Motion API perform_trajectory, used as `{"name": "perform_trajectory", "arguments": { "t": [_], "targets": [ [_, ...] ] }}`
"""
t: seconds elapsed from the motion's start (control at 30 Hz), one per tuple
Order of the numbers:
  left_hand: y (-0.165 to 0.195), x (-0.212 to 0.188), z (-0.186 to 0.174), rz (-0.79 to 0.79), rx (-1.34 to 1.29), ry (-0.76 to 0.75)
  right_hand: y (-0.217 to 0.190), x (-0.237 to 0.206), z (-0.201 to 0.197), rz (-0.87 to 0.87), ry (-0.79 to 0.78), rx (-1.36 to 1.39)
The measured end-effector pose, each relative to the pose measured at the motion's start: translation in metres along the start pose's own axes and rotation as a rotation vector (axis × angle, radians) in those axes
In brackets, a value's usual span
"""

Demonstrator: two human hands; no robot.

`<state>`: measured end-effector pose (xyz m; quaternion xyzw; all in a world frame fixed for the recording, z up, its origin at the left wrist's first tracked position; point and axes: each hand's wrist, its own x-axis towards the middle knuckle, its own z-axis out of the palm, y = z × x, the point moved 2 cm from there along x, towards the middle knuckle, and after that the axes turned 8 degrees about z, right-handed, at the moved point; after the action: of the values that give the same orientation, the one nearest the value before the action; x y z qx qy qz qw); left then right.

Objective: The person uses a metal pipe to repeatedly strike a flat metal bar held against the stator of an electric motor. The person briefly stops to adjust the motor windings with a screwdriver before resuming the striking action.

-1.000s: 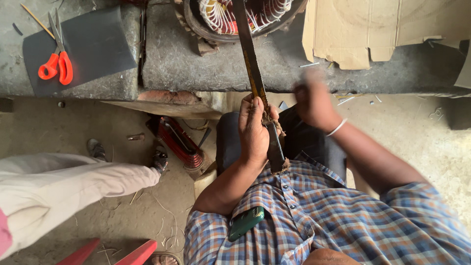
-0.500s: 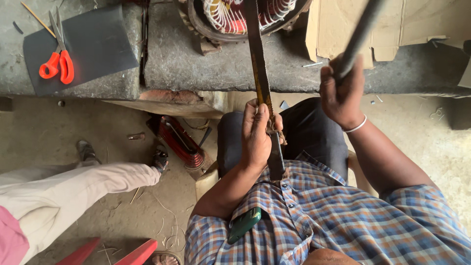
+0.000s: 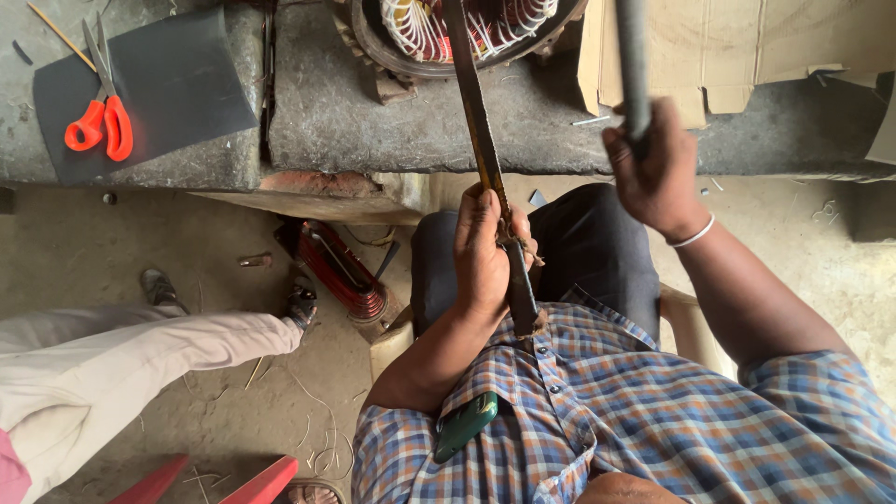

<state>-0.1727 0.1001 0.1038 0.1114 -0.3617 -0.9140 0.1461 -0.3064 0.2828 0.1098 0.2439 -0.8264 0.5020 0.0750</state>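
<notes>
Our right hand (image 3: 658, 173) has swung the rod (image 3: 633, 65) up, fist tight, poised to strike. Our left hand (image 3: 485, 257) stays clamped around the blade (image 3: 478, 131), whose tip sits in the stator (image 3: 448, 37).

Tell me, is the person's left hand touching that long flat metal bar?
Touching. The head view shows the left hand with its fingers wrapped round the long flat metal bar, which runs up into the wound motor stator.

Soft, even daylight, faint shadows under the stone bench (image 3: 392, 140), slight motion blur on the raised dark rod (image 3: 633, 56).
</notes>
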Motion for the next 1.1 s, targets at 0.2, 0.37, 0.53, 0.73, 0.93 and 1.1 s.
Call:
{"name": "perform_trajectory", "arguments": {
  "t": [0.2, 0.37, 0.53, 0.73, 0.93, 1.1],
  "targets": [
    [0.0, 0.0, 0.0, 0.0, -0.089, -0.016, 0.015, -0.003, 0.012, -0.038, 0.073, 0.465],
    [-0.004, 0.0, -0.004, 0.006, -0.158, -0.017, 0.011, 0.007, 0.039, 0.027, -0.293, -0.099],
    [-0.006, 0.0, -0.011, 0.031, -0.087, -0.029, 0.001, 0.017, -0.002, 0.063, -0.215, -0.141],
    [-0.009, 0.003, -0.018, 0.024, -0.138, -0.03, 0.0, 0.013, 0.031, -0.153, 0.086, 0.165],
    [-0.011, 0.003, -0.028, 0.047, -0.231, -0.1, 0.002, 0.008, 0.009, -0.021, -0.099, -0.2],
    [-0.019, 0.006, -0.032, 0.046, -0.291, -0.114, 0.0, 0.008, 0.023, -0.002, 0.15, 0.463]
  ]
}}
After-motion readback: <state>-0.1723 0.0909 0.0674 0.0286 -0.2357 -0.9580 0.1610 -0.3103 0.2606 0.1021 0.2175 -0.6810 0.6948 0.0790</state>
